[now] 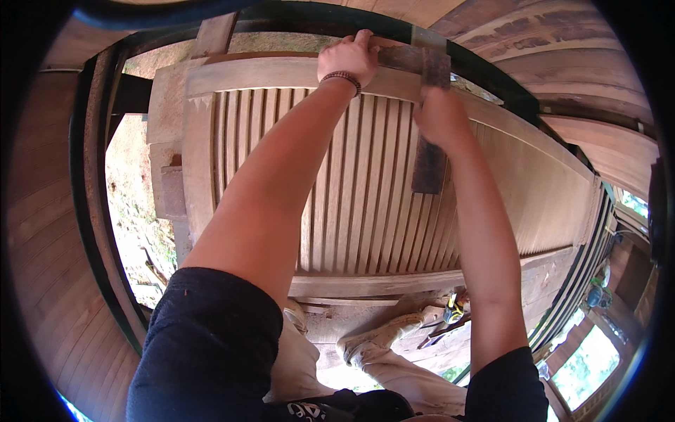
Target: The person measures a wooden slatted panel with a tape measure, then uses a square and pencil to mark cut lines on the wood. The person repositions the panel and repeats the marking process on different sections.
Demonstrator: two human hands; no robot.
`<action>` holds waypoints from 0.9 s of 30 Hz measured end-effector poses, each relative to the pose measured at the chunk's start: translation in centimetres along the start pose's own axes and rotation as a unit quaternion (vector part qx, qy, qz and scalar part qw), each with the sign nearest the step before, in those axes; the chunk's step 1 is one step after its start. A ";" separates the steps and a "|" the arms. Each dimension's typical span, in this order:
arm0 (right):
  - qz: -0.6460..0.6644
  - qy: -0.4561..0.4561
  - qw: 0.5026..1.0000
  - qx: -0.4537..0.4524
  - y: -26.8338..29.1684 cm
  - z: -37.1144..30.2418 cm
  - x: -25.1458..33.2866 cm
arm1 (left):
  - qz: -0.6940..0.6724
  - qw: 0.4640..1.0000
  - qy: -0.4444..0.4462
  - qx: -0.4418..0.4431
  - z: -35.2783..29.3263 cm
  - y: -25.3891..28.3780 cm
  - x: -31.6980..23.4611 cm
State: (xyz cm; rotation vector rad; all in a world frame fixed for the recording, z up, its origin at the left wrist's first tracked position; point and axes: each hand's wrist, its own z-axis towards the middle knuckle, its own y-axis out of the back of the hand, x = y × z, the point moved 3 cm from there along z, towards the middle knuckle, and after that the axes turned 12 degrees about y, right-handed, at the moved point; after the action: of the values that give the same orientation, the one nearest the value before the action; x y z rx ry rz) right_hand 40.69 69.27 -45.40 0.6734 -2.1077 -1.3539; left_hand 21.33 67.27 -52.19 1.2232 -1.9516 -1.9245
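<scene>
A wooden panel [351,204] with close-set vertical slats and a pale frame stands before me. An L-shaped piece of dark wood [429,172] lies across its top rail [260,75], one arm along the rail and the other running down over the slats. My left hand [348,60], a beaded bracelet at its wrist, is closed at the left end of the dark piece on the rail; its fingertips are partly hidden. Lower and to the right, my right hand [443,116] is closed around the downward arm, slightly blurred.
Rough wooden blocks [165,141] stand along the panel's left side. A yellow and black tool [453,308] lies below the panel near my shoe [390,330]. Dark metal posts [95,176] and plank walls [42,232] surround the spot. Black and white stripes [580,267] run down the right.
</scene>
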 end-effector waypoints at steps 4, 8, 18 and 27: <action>0.170 -0.105 0.950 -0.240 -0.1 -6.1 0.1 | -0.011 1.000 -0.003 -0.024 0.2 -0.4 0.6; 0.093 -0.173 0.946 -0.260 -6.0 -8.7 -3.4 | -0.020 1.000 0.000 0.002 0.0 0.3 -0.4; 0.147 -0.289 0.896 -0.304 -4.2 -10.5 -5.2 | -0.176 0.981 0.005 -0.077 0.7 -0.2 1.1; 0.069 -0.271 0.921 -0.273 -4.6 -51.4 -12.5 | 0.104 0.946 -0.295 0.087 2.3 -0.1 2.4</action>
State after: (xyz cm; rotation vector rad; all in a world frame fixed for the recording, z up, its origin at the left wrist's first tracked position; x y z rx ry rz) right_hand 84.99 42.37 -33.85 -0.0972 -1.9462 -2.0943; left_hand 18.40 67.55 -53.72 0.4497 -2.4475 -2.2104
